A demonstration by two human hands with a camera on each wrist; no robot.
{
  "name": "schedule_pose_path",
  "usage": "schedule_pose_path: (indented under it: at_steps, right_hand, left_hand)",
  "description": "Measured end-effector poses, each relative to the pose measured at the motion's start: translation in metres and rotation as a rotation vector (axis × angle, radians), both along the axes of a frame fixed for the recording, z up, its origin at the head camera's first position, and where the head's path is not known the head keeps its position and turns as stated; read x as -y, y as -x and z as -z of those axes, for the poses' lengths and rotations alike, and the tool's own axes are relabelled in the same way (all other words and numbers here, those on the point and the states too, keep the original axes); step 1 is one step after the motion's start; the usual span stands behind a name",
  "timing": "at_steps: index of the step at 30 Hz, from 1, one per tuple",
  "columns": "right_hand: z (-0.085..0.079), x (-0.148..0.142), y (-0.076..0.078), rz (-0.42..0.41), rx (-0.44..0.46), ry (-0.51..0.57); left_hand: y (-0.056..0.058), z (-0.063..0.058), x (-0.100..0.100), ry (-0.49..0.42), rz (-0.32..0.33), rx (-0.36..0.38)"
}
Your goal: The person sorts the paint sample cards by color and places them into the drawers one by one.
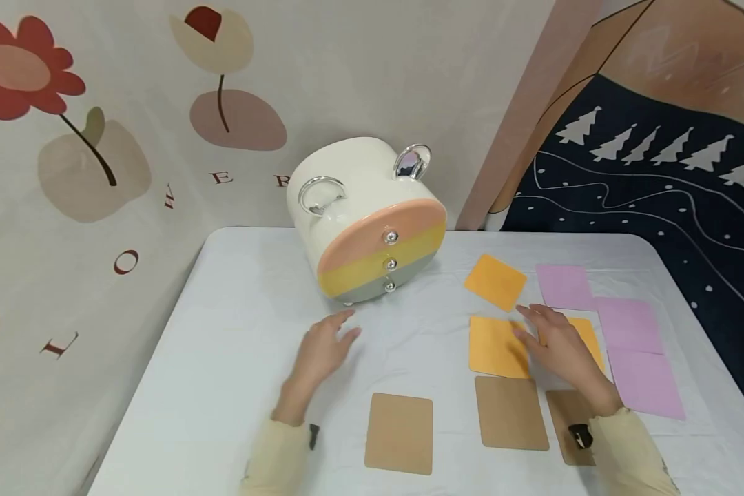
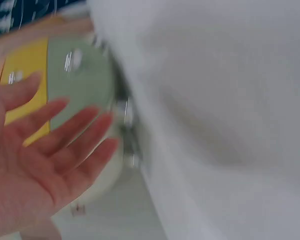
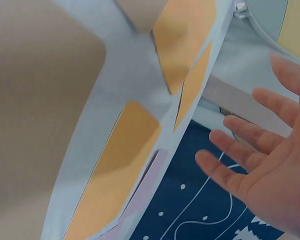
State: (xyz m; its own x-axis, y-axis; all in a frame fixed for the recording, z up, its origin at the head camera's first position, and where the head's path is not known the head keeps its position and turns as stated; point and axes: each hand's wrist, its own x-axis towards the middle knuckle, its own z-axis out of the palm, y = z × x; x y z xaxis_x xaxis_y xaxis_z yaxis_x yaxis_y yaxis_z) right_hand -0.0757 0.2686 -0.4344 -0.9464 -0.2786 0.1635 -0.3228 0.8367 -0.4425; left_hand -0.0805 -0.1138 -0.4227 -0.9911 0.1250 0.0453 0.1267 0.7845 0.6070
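My left hand (image 1: 319, 353) hovers over the white tabletop just in front of a rounded white cabinet (image 1: 341, 165). Its fingers are spread and hold nothing. The cabinet's oval front (image 1: 381, 251) has orange, yellow and green bands, each with a silver knob. My right hand (image 1: 558, 348) is above three orange cards (image 1: 496, 348), fingers loosely extended and nothing in them. In the right wrist view its palm and fingers (image 3: 230, 175) lie apart from the cards. Near the right forearm, which partly covers one of them, lie brown cards (image 1: 511, 413).
Three purple cards (image 1: 647, 382) lie along the right side. Another brown card (image 1: 399, 434) sits at the front middle. Two silver ear-shaped loops (image 1: 322, 193) top the cabinet. Behind the table hang a flower-print cloth (image 1: 347, 62) and a dark tree-print cloth (image 1: 645, 179).
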Motion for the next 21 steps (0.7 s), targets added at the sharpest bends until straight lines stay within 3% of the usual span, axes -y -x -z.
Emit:
schedule_pose_path:
  at_steps: [3, 7, 15, 21]
  right_hand:
    - [0.001, -0.006, 0.001, 0.004, -0.018, 0.09]
    - [0.004, -0.012, 0.002, -0.002, -0.04, 0.15]
    - [0.008, -0.017, 0.001, -0.001, 0.034, 0.181]
    - [0.007, -0.016, 0.001, -0.013, 0.081, 0.175]
  left_hand:
    - [0.008, -0.01, 0.026, -0.016, -0.02, 0.094]
    - [0.024, -0.029, 0.052, -0.063, -0.061, 0.109]
    - [0.056, -0.087, 0.067, -0.258, -0.161, -0.081]
    - [0.073, -0.127, 0.063, -0.488, -0.114, -0.166]
